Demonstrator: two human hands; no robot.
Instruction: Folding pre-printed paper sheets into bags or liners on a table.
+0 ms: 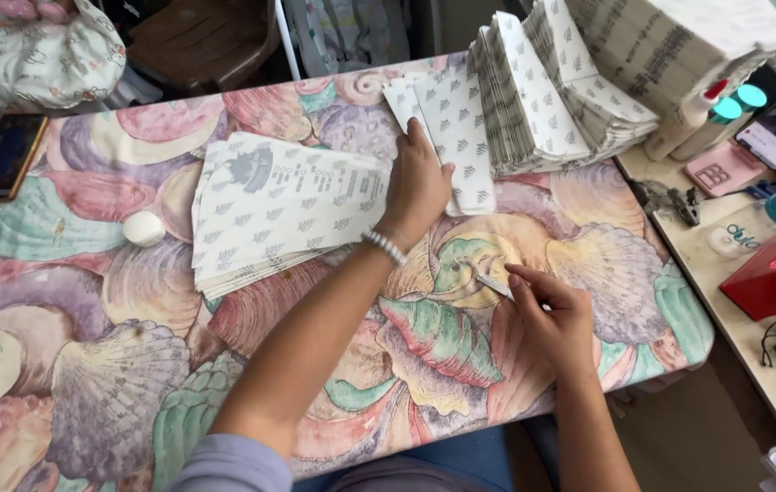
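**Hands at work on patterned paper bags**

The right hand (544,308) sits nearest, low on the worktop (114,364), its fingers pinched together around a thin pale stick (495,287) that pokes out toward the left. The stick's tip hovers just over the shell-printed cloth; I cannot tell whether it touches.

Further out, the left hand (417,182) lies flat with fingers spread and palm down, pressing on a single paper bag (447,128) with a small leaf pattern. A beaded bracelet (384,246) circles that wrist. Just beside this hand, to its left, rests a fanned stack of flattened bags (283,210), printed side up. A small white round lid (143,229) lies near the stack's left edge, and a dark phone (5,155) sits well apart at the cloth's far left corner.

Beyond the pressed bag stands a tall bundle of folded bags (543,100), leaning against a bigger pile behind it. On the side table to the right are glue bottles (698,118) with coloured caps, a pink stamp pad (723,170) and a red box (775,273).
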